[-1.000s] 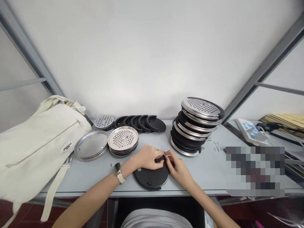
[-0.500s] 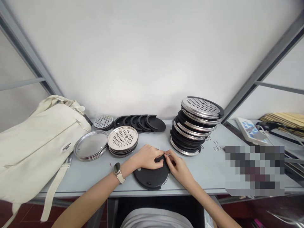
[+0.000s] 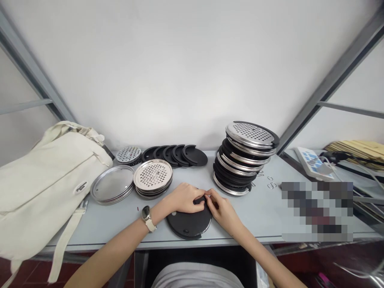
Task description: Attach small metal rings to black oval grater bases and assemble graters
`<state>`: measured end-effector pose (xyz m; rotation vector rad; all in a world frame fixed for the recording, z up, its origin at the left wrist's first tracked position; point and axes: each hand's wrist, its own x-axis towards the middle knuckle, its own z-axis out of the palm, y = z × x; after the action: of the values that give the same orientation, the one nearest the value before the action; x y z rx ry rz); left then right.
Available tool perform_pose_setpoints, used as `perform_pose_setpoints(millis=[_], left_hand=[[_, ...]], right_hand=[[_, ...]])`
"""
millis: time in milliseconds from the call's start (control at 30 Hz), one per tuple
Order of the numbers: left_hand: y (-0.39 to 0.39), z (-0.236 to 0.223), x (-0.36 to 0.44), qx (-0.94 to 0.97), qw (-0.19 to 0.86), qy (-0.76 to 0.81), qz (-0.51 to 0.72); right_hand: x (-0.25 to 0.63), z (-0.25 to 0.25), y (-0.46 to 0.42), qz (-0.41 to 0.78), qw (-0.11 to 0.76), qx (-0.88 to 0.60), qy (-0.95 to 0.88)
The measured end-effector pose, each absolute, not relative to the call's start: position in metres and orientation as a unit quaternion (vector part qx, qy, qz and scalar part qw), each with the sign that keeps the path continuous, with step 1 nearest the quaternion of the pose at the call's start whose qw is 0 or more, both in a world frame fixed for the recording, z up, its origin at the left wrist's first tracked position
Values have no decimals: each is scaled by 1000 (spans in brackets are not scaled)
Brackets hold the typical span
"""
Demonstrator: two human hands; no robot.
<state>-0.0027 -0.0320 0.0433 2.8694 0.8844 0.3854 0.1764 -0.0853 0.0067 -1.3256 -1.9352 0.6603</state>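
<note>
A round black disc (image 3: 189,226) lies on the desk near its front edge, with a small dark slot near the bottom and a light round spot at its left. Across its far part rests my left hand (image 3: 188,199), fingers curled over the rim and thumb bent inward. My right hand (image 3: 221,210) pinches at the disc's far right rim, its fingertips meeting those of the left. Whatever small thing sits between the right fingertips is hidden. A watch (image 3: 147,216) with a pale band is on my left wrist.
Left of the hands stand stacks of perforated metal discs (image 3: 153,176) and plain metal plates (image 3: 112,184). Behind lie several black crescent-rimmed discs (image 3: 195,156). A tall, leaning stack (image 3: 246,160) rises at right, near small metal rings (image 3: 271,185). A cream backpack (image 3: 57,180) occupies the left.
The view has shifted slightly. Both hands stay at the disc's far rim, and the right fingertips have moved a little closer to the left hand.
</note>
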Motion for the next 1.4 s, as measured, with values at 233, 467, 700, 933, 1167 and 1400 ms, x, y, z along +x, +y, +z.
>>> perform_pose_setpoints(millis=[233,467,700,933,1167,1400], left_hand=[[-32,44,-3,946,51,290,136],[-33,45,-2,945,58,287,145],[-31,42,-2,943,56,299,138],[-32,43,-2,944,54,294,140],[-31,42,-3,944,56,297,134],[-32,43,-3,944,61,292,138]], right_hand=[[176,8,-84,234,337,-506,-759],[176,6,-83,256,359,-503,-743],[177,7,-83,285,371,-490,-736],[177,11,-84,294,360,-490,-738],[177,12,-84,307,364,-486,-733],[177,7,-83,333,390,-487,-706]])
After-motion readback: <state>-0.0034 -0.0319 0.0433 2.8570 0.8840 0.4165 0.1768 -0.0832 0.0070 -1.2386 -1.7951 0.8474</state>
